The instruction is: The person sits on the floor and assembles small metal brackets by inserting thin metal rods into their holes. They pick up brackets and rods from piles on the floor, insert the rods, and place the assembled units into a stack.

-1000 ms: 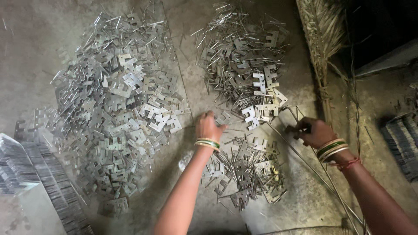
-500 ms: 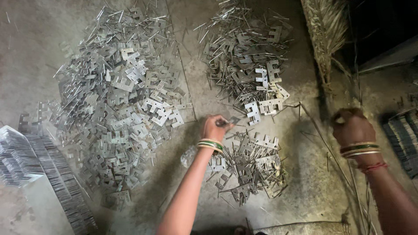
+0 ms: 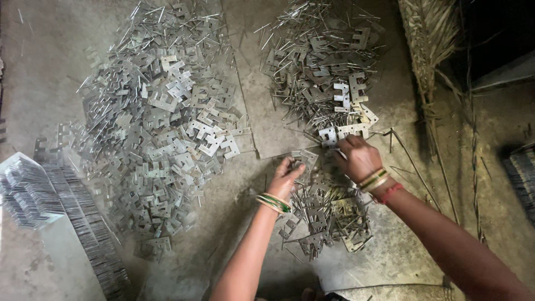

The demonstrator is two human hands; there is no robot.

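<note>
My left hand (image 3: 287, 177) rests on the floor with its fingers curled on a small metal plate at the top of a low heap of flat metal pieces (image 3: 326, 220). My right hand (image 3: 358, 156), with bangles and a red thread on the wrist, reaches into the near edge of the far pile of notched plates and thin pins (image 3: 320, 67); its fingers pinch a plate there. A big pile of notched metal plates (image 3: 159, 120) lies to the left of both hands.
Neat stacked rows of plates (image 3: 50, 203) lie at the lower left on a pale sheet. A dry palm-leaf broom (image 3: 426, 56) and loose sticks run along the right. More stacked metal (image 3: 521, 173) sits at the right edge.
My right hand has swung in from the far right to the far pile beside my left hand. My left hand stayed at the small heap.
</note>
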